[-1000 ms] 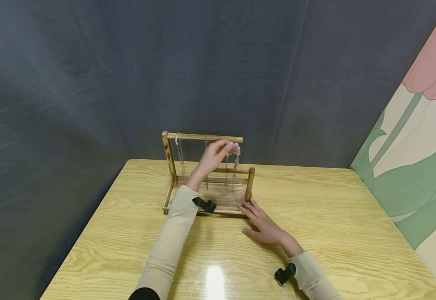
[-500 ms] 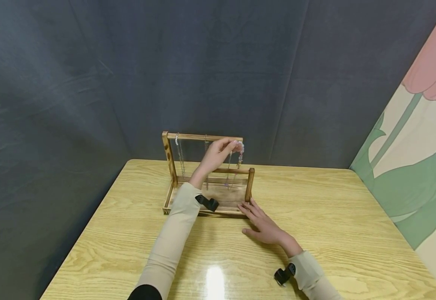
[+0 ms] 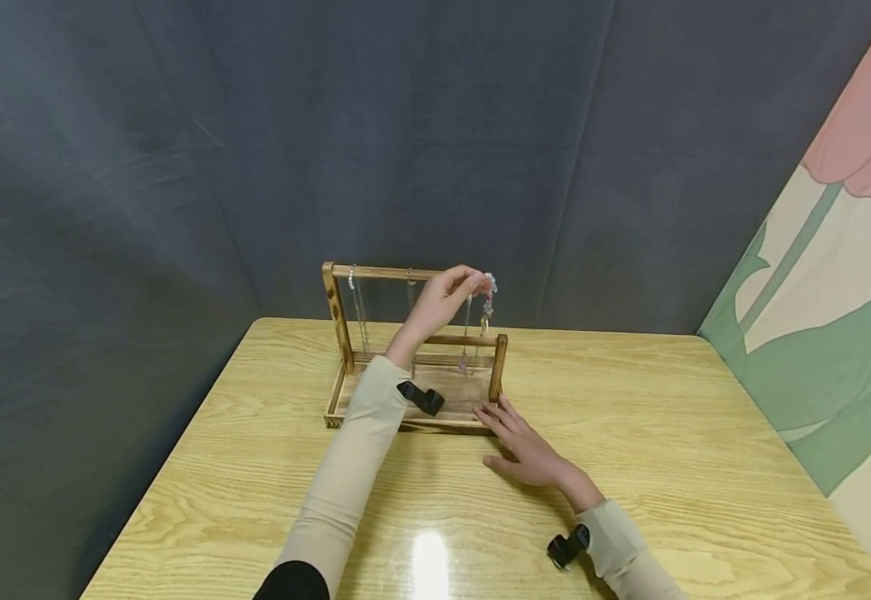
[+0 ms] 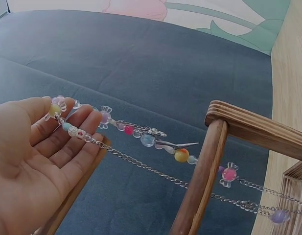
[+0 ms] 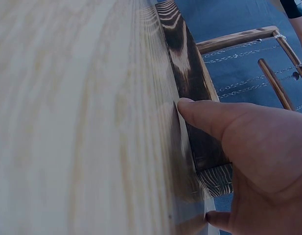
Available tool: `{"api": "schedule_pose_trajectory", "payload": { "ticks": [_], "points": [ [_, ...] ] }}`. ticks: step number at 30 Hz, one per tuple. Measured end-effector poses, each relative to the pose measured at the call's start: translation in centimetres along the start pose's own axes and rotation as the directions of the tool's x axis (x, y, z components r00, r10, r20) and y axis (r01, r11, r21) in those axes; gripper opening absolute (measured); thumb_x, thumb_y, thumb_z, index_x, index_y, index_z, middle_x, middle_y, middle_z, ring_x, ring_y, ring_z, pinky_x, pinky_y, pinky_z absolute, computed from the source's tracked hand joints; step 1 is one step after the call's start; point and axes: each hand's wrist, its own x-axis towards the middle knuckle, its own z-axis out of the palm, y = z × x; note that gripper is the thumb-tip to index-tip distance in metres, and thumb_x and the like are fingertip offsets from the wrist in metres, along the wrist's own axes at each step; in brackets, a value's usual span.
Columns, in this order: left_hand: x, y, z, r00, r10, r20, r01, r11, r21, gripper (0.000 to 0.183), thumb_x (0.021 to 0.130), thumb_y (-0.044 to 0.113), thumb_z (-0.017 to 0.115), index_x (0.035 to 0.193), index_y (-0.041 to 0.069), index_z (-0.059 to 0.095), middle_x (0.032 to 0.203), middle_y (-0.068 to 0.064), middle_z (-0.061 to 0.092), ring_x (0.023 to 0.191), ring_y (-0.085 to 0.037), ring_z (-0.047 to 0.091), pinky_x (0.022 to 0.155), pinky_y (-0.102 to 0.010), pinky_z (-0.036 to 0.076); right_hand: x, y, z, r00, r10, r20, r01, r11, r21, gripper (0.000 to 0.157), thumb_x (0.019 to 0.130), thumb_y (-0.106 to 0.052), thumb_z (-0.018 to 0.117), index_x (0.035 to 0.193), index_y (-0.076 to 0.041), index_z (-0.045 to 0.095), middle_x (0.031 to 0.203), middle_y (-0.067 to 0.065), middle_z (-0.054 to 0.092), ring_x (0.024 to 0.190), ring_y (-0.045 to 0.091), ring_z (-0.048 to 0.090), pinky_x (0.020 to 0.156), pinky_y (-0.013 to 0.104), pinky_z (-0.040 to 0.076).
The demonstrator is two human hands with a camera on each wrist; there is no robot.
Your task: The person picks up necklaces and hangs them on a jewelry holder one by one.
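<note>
My left hand pinches a beaded necklace at the right end of the wooden jewelry stand's upper bar. In the left wrist view its pastel beads, candy-shaped ones among them, loop over the fingertips. A silver chain trails down past the stand's lower bar. My right hand lies at the front right corner of the stand's base, fingers spread and fairly straight. Seen from the right wrist, its thumb reaches toward the dark-grained base edge.
Two other necklaces hang on the upper bar: a silver one at the left and a chain near the middle. The stand's right post rises beside the right hand. A dark curtain backs the wood-grain table.
My left hand has moved right and slightly up with the beaded necklace, from below the upper bar to its right end. The right hand has stayed in place.
</note>
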Motion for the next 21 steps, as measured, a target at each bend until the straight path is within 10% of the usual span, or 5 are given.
{"api": "schedule_pose_trajectory", "payload": {
  "ticks": [12,21],
  "points": [
    [1.5,-2.5,0.4,0.998,-0.033,-0.053,0.033,0.999,0.002,0.031,0.092,0.030,0.042,0.104,0.008,0.059,0.101,-0.006,0.063,0.095,-0.019,0.058,0.083,-0.035,0.046,0.0,0.2,0.2,1.000,-0.016,-0.017,0.016,1.000,-0.001,0.069,0.082,-0.024,0.061,0.138,-0.007,0.024,0.142,0.018,0.022,0.131,0.040,0.005,0.096,0.060,0.020],
    [0.9,0.0,0.0,0.998,0.012,-0.066,-0.014,0.999,-0.031,0.027,0.093,0.014,0.042,0.106,-0.005,0.057,0.104,-0.019,0.060,0.097,-0.026,0.058,0.085,-0.037,0.045,0.0,0.2,0.1,1.000,0.006,0.010,-0.006,1.000,0.013,0.069,0.084,-0.025,0.058,0.140,-0.010,0.020,0.143,0.014,0.019,0.132,0.036,0.002,0.099,0.059,0.018]
  ]
}}
